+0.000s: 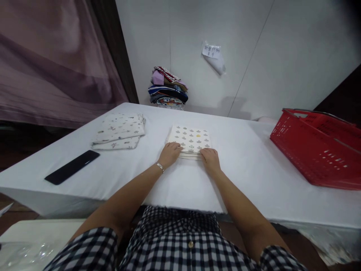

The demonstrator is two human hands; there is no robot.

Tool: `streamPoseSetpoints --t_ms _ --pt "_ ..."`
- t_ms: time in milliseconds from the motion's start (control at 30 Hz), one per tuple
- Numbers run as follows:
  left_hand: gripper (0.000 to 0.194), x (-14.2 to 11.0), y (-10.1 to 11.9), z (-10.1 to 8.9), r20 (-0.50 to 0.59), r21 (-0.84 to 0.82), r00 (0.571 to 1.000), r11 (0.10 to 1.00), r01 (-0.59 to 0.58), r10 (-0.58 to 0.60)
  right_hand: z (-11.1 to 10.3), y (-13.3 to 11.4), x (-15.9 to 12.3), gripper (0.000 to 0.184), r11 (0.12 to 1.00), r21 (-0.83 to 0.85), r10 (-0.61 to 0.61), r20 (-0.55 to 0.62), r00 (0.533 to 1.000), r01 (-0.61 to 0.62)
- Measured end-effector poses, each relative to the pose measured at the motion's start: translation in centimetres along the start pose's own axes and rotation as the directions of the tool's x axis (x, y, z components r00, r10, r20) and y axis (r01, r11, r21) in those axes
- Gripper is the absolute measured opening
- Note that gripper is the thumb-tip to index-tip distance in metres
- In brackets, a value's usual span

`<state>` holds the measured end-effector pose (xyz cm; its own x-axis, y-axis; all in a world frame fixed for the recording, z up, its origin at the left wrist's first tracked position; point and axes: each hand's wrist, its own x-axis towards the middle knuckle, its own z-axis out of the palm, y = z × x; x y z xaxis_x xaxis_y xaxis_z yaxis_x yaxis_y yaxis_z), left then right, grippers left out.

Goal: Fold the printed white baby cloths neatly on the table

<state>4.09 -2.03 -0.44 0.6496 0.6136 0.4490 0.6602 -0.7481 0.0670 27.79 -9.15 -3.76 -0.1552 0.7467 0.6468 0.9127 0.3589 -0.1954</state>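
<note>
Folded cloth (193, 137), left hand (170, 153) and right hand (210, 159) on its near corners, cannot tell if pinching

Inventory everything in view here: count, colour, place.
Middle cloth: 1, off-white with grey print, table centre
Left cloth: 1, off-white with print, table left
Flat slab: 1, black, table left
Basket: 1, red, table right
Table: 1, white-covered, middle
Fabric stack: 1, multicoloured, beyond far table edge
Sign: 1, white, on wall
Wall: 1, pale, behind table
Post: 1, dark, beside curtain
Curtain: 1, mauve, upper left
Bracelet: 1, silvery, left wrist
Checked shirt: 1, black and white, worn
Left hand: 1, bare, middle cloth's near left corner
Right hand: 1, bare, its near right corner
</note>
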Motion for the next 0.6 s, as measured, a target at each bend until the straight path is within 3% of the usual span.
streamPoseSetpoints --t_ms 600 --pt "0.03 -1.2 -0.2 -0.1 0.043 0.02 0.997 0.998 -0.064 0.063 0.5 0.3 -0.3 0.025 1.0 -0.004 -0.009 0.011 1.0 0.009"
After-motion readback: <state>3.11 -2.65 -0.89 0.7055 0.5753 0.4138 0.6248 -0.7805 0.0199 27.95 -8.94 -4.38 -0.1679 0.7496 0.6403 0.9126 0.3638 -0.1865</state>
